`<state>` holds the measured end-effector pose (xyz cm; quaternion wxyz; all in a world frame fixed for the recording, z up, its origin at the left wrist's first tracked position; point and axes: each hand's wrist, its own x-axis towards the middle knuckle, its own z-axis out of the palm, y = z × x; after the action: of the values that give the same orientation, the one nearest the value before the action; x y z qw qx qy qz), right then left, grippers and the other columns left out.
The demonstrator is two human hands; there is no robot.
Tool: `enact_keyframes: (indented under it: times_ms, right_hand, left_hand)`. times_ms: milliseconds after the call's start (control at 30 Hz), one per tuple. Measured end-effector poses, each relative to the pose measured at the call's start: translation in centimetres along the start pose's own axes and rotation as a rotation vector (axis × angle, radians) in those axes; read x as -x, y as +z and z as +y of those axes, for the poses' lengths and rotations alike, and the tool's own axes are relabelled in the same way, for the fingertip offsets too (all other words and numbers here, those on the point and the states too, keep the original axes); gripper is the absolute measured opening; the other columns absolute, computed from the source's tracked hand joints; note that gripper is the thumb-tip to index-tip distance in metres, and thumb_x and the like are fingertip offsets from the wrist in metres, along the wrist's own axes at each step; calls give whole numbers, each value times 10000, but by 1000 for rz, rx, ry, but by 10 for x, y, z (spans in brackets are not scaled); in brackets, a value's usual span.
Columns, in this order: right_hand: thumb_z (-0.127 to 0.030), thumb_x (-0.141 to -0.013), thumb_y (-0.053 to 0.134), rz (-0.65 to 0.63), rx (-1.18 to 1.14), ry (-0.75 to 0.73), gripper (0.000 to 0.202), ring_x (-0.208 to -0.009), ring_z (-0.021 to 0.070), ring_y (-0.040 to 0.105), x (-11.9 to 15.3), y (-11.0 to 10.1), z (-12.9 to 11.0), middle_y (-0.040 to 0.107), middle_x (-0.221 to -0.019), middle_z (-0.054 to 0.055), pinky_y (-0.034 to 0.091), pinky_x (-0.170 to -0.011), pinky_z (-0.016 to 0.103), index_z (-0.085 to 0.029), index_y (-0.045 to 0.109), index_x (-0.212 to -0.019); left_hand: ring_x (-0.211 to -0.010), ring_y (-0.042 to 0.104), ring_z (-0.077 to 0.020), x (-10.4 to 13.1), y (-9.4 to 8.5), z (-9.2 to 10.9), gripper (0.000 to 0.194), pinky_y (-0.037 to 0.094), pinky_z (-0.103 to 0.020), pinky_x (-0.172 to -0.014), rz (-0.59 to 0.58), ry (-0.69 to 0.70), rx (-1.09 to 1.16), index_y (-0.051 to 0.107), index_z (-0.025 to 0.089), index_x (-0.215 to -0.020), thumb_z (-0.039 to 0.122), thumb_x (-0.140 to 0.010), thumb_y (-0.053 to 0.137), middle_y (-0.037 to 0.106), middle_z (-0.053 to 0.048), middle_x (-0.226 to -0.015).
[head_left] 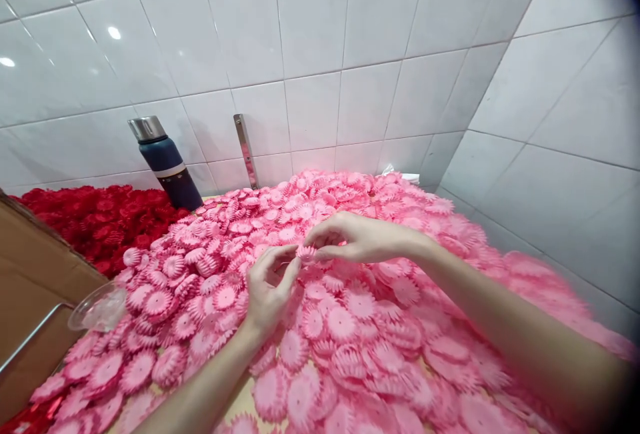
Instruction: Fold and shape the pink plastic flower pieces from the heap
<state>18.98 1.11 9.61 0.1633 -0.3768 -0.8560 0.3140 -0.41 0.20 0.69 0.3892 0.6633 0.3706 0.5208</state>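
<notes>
Between my two hands is a small pink pleated rosette (pixel 306 253), its edge ridged like a flower. My left hand (pixel 270 281) pinches it from the left with thumb and fingertips. From the right, my right hand (pixel 345 237) has its thumb and fingers closed at the same rosette. Both hands hover just above a wide heap of similar pink pleated discs (pixel 345 321), many with a small hole in the middle. Part of the held piece is hidden behind my fingertips.
A pile of red rosettes (pixel 95 221) lies at the left, beside a dark blue bottle (pixel 170 167) with a steel cap. Nearer are a cardboard box (pixel 45 287) and a clear plastic dish (pixel 100 307). A metal strip (pixel 245 151) leans on the tiled wall (pixel 315 107).
</notes>
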Motion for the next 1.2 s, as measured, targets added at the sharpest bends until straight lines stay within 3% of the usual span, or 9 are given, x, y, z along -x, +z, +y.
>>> enact_keyframes:
  times_ms: [200,367,567,767,933,1100,1200]
  right_hand:
    - [-234,-824,528,87,58,25,181,-693,137,584,-4,6,2,683,-803,40,416,-603,240,-171,668,-922]
    - [-138,-771,494,156,90,14,161,-554,98,511,-8,18,1,609,-623,0,369,-525,217,-159,643,-829]
    - [-94,-736,457,299,255,-11,123,-525,81,458,-13,33,-6,549,-596,-8,312,-494,210,-147,566,-758]
    - [-91,-754,433,409,400,-12,115,-523,92,433,-19,45,-11,541,-596,9,306,-518,243,-137,537,-738]
    - [-163,-811,479,309,68,49,138,-622,115,580,-15,33,-13,660,-734,35,411,-566,227,-151,609,-851]
    - [-216,-835,516,264,-20,66,166,-658,130,611,-11,23,-16,685,-748,21,445,-620,243,-164,599,-969]
    - [-240,-860,499,168,-62,74,240,-649,137,609,-8,20,-17,691,-753,21,437,-583,242,-165,569,-1076]
  left_hand:
    - [-776,624,-150,0,3,0,133,519,-272,-726,35,-35,72,601,167,-896,207,-775,635,618,-33,-848]
    - [-715,599,-131,0,5,1,102,505,-241,-663,70,-40,74,579,165,-841,193,-761,636,593,-20,-794]
    - [-764,592,-147,2,3,-2,60,498,-270,-718,79,56,-16,578,169,-848,188,-795,598,575,-30,-821]
    - [-783,601,-139,1,2,-4,59,500,-250,-728,180,58,23,592,170,-850,183,-795,608,600,-29,-834]
    - [-927,644,-162,-1,4,-6,280,528,-285,-823,162,-32,142,596,209,-1070,229,-792,628,646,-58,-1043]
    - [-973,654,-198,0,4,-7,421,544,-332,-853,54,-31,199,611,240,-1163,234,-748,683,668,-67,-1124]
    - [-953,662,-215,1,2,-7,438,554,-351,-832,45,-60,157,617,229,-1172,247,-740,691,681,-75,-1115]
